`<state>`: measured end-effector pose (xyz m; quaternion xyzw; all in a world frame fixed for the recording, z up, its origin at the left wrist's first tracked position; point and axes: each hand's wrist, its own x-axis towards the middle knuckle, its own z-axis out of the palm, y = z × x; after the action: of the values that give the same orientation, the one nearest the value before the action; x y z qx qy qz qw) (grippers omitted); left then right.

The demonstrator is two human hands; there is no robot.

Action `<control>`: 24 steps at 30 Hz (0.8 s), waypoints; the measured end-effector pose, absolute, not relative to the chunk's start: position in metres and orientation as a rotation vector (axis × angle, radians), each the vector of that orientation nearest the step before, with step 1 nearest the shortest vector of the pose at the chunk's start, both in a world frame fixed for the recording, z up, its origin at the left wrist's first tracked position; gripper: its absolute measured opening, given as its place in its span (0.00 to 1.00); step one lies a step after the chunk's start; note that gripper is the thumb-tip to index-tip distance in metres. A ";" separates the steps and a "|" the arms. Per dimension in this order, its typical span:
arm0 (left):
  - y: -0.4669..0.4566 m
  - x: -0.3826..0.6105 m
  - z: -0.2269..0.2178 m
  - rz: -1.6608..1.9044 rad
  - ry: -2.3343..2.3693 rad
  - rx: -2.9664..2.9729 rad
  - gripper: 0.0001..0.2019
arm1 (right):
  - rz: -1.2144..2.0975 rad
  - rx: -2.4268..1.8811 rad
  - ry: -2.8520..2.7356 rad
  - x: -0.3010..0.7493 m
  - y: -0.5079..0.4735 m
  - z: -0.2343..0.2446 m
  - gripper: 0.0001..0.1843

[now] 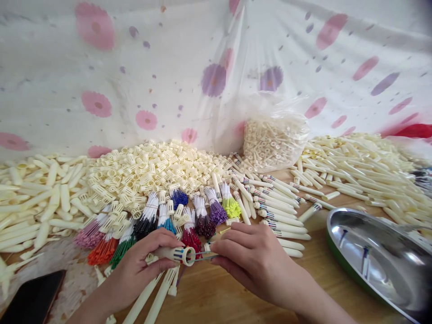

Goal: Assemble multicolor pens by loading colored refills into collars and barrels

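Note:
My left hand (145,258) is closed around a cream multicolour pen barrel (180,255), its slotted open end turned right, with coloured sliders showing in the slots. At that opening, the fingers of my right hand (251,256) pinch thin pen refills (201,257) that reach into the barrel; how many I cannot tell. Just behind the hands lie bundles of coloured refill pieces with white stems, among them red (191,236), green (123,243), orange (102,249), purple (218,211) and yellow (231,204). Long cream tubes (158,299) lie below the left hand.
A heap of slotted cream collars (151,168) sits behind the bundles. Rows of pen barrels with coloured sliders (283,216) lie right. A metal pan (374,252) holds a few small pieces. There are a phone (32,297), a bag of small parts (275,141) and tube piles (357,166).

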<state>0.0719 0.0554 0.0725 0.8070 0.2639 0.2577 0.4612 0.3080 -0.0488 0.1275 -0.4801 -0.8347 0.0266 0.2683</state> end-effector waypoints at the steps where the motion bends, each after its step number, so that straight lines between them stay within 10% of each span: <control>1: 0.055 0.072 0.073 0.636 0.646 1.982 0.08 | 0.072 -1.302 -2.257 0.308 -0.049 0.127 0.10; 24: 0.051 0.071 0.079 0.376 0.599 1.736 0.10 | 0.096 -1.169 -2.154 0.308 -0.049 0.121 0.05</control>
<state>0.0714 0.0507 0.0789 0.7463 0.2576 0.1616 0.5920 0.3078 -0.0491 0.1213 -0.4486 -0.8267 0.0369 0.3376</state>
